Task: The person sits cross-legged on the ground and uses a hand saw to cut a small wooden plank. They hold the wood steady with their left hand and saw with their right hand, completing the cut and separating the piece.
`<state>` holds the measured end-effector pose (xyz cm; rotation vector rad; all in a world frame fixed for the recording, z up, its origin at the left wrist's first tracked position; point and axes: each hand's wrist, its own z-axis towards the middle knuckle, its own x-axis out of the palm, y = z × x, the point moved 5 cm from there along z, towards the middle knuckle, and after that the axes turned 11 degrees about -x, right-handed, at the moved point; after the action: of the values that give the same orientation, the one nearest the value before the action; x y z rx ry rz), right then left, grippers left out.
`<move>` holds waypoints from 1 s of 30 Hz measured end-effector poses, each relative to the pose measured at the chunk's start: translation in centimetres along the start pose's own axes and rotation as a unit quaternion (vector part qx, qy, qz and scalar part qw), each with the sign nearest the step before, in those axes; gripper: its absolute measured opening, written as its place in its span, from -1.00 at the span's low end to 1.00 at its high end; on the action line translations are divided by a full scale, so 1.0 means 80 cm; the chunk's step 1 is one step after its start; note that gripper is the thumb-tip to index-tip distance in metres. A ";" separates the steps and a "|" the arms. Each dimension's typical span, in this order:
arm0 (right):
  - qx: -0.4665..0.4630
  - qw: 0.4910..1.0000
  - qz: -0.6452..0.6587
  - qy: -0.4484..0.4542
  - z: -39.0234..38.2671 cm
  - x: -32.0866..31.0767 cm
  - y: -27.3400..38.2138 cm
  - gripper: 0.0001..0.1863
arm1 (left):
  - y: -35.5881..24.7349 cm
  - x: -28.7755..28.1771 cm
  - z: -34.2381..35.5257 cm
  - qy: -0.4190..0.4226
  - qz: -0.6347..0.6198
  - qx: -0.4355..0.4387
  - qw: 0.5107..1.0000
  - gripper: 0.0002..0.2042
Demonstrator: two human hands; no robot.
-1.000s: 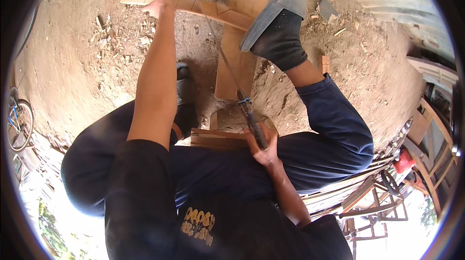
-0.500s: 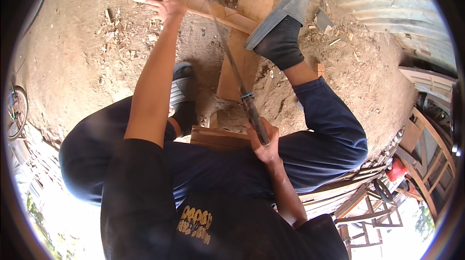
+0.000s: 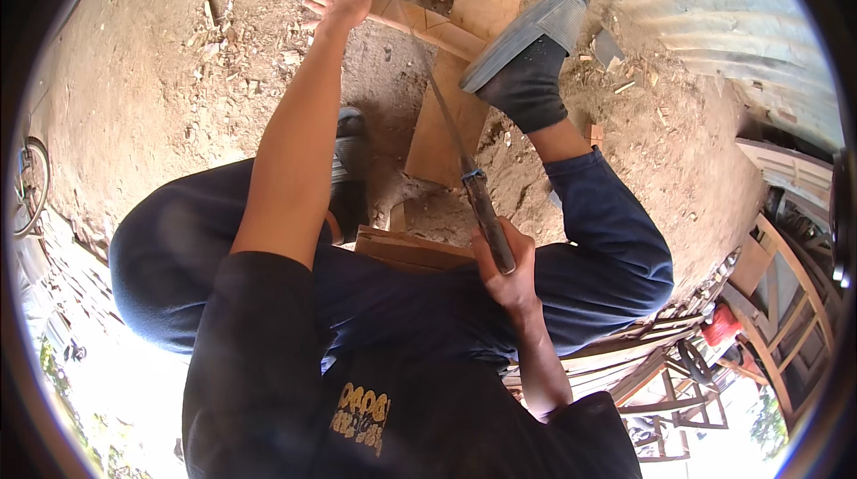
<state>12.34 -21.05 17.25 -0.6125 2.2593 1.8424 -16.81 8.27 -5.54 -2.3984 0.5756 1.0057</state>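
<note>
A long narrow wooden strip [image 3: 438, 31] with marks across it lies over a flat board [image 3: 446, 131], its right end by my raised right sandal [image 3: 527, 33]. My left hand [image 3: 337, 6] grips the strip near its left end, fingers over the top. My right hand [image 3: 507, 269] is closed round the dark handle of a long, thin saw-like blade [image 3: 451, 117], which has a blue tie where the handle begins. The blade's tip reaches the strip just right of my left hand; whether it touches is hard to tell.
My bent legs frame the work on a dirt floor [image 3: 143, 104] strewn with chips. A wooden piece [image 3: 411, 251] sits behind my right hand. Corrugated sheeting [image 3: 732, 24] runs along the upper right, stacked frames [image 3: 777, 300] stand at right, a bicycle wheel [image 3: 34, 184] at far left.
My left hand has shifted right along the strip, its fingers now over the top. My right hand and the blade's handle have moved right and slightly down.
</note>
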 end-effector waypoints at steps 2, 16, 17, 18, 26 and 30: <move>0.004 1.000 -0.012 0.002 0.011 0.002 0.018 -0.80 | 0.005 0.001 0.014 0.001 -0.021 -0.005 1.000 -0.10; 0.051 0.996 -0.049 0.062 -0.011 0.014 0.028 -0.87 | 0.048 0.027 0.127 0.007 0.146 -0.017 0.989 -0.08; 0.055 0.996 -0.055 0.053 -0.012 0.007 0.027 -0.87 | 0.038 0.035 0.116 -0.007 -0.001 0.028 1.000 -0.08; 0.058 0.996 -0.060 0.045 -0.014 -0.001 0.025 -0.87 | 0.028 0.044 0.111 -0.002 0.022 0.028 0.999 -0.08; 0.022 0.997 -0.039 0.068 -0.013 0.003 -0.003 -0.91 | 0.021 0.021 0.093 -0.018 0.005 -0.021 1.000 -0.02; 0.013 0.999 -0.038 0.018 -0.021 -0.002 -0.020 -0.82 | 0.016 0.024 0.074 0.087 -0.021 -0.027 0.996 -0.03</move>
<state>13.38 -22.91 16.25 -0.7211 2.2468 1.7773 -19.50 10.25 -11.00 -2.5515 0.5623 0.8093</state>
